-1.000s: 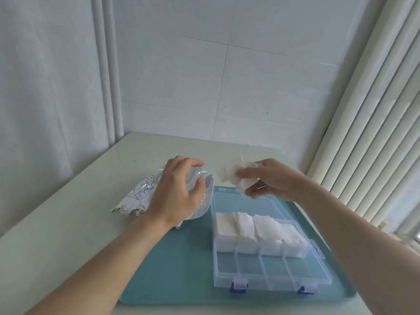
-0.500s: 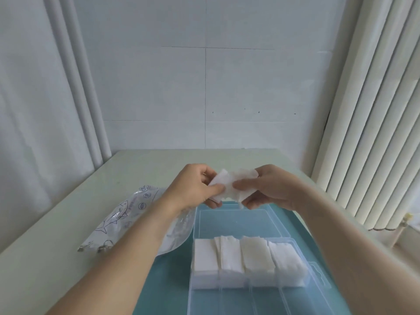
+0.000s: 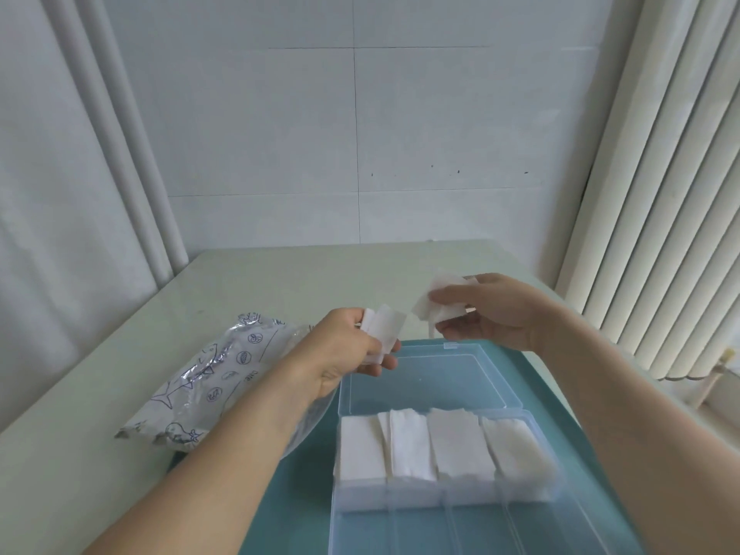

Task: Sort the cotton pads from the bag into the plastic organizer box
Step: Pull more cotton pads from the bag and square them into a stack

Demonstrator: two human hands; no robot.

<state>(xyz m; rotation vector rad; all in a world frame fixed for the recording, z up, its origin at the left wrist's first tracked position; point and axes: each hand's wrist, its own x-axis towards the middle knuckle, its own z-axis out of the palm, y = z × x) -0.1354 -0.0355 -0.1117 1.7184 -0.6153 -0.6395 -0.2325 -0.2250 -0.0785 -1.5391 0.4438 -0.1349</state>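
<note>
My left hand (image 3: 344,350) pinches a small stack of white cotton pads (image 3: 383,327) above the far left corner of the clear plastic organizer box (image 3: 532,498). Off to the right and slightly higher, my right hand (image 3: 492,314) holds a second bunch of cotton pads (image 3: 440,302). The two hands are apart. The box's far row of compartments is filled with white pads (image 3: 440,446); its open lid (image 3: 428,378) lies flat behind. The printed cotton pad bag (image 3: 208,378) lies on the table left of the box, partly hidden by my left forearm.
The box and part of the bag rest on a teal tray (image 3: 288,510) on a pale table (image 3: 280,274). A wall stands behind the table, a curtain at the left and vertical blinds (image 3: 660,194) at the right.
The hands held one bunch of pads together half a second ago; now they have pulled apart, each keeping some pads. The view has tilted up and closer.
</note>
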